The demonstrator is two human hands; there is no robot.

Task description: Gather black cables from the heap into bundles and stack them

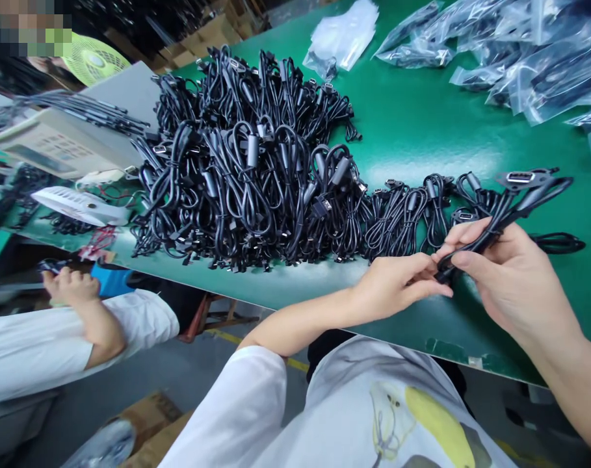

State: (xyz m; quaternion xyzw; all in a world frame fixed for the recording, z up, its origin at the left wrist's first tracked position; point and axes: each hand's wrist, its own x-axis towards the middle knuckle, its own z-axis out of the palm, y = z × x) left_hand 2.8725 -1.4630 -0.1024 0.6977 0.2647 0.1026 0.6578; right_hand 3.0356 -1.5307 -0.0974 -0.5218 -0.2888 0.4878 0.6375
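Both my hands meet over the near edge of a green table (422, 123). My right hand (504, 279) is closed around a folded black cable (512, 208) whose connector end sticks out up and to the right. Pinching the lower end of the same cable bundle, my left hand (397, 283) has its fingers pressed together. A big heap of coiled black cables (246, 162) lies to the left, and a row of smaller bundles (412, 211) stretches from it toward my hands.
Clear plastic bags holding cables (519, 58) lie at the far right, and a stack of empty bags (344, 36) sits at the back. At the left, a co-worker's arm in a white sleeve (80, 325) rests beside a fan (93, 62) and cardboard boxes (149, 422).
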